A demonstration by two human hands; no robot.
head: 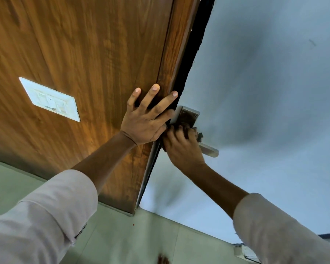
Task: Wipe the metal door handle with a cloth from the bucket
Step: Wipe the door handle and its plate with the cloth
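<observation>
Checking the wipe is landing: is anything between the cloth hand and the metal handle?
Nothing visible. The right hand presses the dark cloth directly onto the silver metal lever handle; the left hand rests apart on the brown wooden door.

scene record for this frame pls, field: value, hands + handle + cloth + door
left hand: flat, fingers spread, on the wooden panel by its edge
right hand: closed on the dark cloth, pressed at the handle's base
metal door handle: lever end bare, sticking out past the right hand
backplate: screwed on, upper part visible
door: pale grey face, carries the handle
switch plate: white, on the wooden panel
bucket: not in view
</observation>
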